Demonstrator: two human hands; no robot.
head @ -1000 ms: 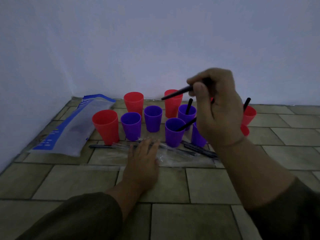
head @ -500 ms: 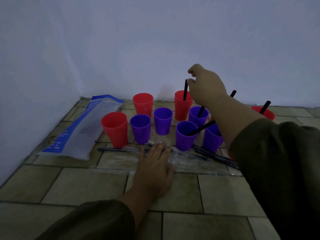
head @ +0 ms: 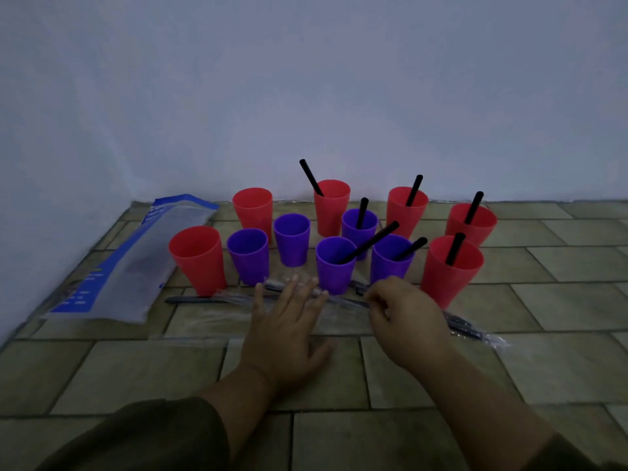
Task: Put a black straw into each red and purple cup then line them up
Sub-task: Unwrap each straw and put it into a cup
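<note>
Several red and purple cups stand on the tiled floor near the wall. Black straws lean in the back red cup (head: 331, 207), three red cups on the right (head: 450, 270) and three purple cups (head: 334, 263). Two red cups (head: 198, 260) and two purple cups (head: 248, 254) on the left hold none. A clear packet of loose black straws (head: 469, 329) lies in front of the cups. My left hand (head: 285, 321) presses flat on the packet, fingers spread. My right hand (head: 404, 311) is at the packet, fingertips pinched on a thin black straw (head: 346, 300) lying in it.
A blue and white plastic bag (head: 125, 266) lies on the floor at the left, against the side wall. A pale wall rises right behind the cups. Bare floor tiles (head: 560, 273) stretch to the right and toward me.
My right hand let go of the straw in the back red cup and came down to the straw packet. The left hand stayed flat on the packet.
</note>
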